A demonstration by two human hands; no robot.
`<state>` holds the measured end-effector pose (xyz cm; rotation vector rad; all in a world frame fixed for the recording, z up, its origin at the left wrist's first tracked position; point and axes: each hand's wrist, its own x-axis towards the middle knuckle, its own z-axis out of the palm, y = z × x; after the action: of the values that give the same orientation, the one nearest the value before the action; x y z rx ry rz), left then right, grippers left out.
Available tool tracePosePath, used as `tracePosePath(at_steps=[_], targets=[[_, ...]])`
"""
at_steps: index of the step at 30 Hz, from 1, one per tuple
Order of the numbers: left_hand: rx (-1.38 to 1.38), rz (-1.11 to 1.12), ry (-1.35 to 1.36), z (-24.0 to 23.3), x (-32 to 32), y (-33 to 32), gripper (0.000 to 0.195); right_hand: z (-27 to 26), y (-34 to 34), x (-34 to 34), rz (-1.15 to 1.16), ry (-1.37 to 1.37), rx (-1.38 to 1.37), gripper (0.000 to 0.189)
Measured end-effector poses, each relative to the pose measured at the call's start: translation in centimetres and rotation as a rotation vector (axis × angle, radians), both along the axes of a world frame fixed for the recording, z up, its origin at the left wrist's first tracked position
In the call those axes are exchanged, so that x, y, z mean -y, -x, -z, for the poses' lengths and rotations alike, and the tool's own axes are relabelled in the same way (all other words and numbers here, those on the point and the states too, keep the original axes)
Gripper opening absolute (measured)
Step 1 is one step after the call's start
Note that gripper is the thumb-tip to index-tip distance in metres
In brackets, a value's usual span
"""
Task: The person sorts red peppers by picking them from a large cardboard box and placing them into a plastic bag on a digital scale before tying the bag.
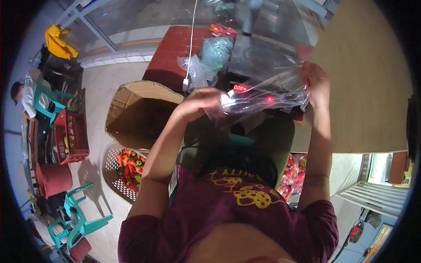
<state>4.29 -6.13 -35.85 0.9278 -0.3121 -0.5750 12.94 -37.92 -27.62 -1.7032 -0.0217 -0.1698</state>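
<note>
A clear plastic bag (273, 88) is stretched between my two hands, above the front of a digital scale with a lit red display (240, 88). My left hand (205, 102) is at the bag's left end, partly blurred and in glare. My right hand (314, 79) grips the bag's right end. Behind the bag is the scale's dark platform (260, 59). More clear plastic bags (215, 54) lie on the red table (174, 49) left of the scale, and a bag of red peppers (223, 30) sits at its far edge.
An open cardboard box (141, 85) and a perforated basket (110, 164) of red and green peppers (130, 167) stand to the left. Bagged peppers (293, 174) are low right, beside a large cardboard sheet (361, 82). A seated person (31, 88), red crate (70, 138) and green chairs (79, 227) are farther left.
</note>
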Motion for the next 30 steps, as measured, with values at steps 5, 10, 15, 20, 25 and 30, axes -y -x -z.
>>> tracePosePath(at_steps=[5,10,15,20,25,30], targets=[[-0.041,-0.123,0.127,-0.2,1.1,0.8,0.051,0.1,0.3,1.3,0.029,-0.159,0.024,0.018],[0.014,-0.225,-0.137,0.8,1.5,0.4,0.028,1.2,0.5,2.3,0.042,-0.165,0.124,0.013],[-0.23,-0.324,0.455,1.7,3.0,-0.1,0.038,1.7,0.7,2.9,0.027,-0.176,0.078,0.013],[0.134,-0.387,-0.188,5.1,7.0,0.8,0.034,2.4,0.7,2.8,0.098,-0.139,0.021,0.023],[-0.042,-0.464,-0.306,3.6,5.9,0.5,0.017,1.8,1.7,3.0,0.062,-0.184,-0.021,0.027],[-0.237,-0.558,-0.409,1.9,6.1,0.7,0.027,3.7,2.1,3.9,0.056,-0.032,-0.087,0.029]])
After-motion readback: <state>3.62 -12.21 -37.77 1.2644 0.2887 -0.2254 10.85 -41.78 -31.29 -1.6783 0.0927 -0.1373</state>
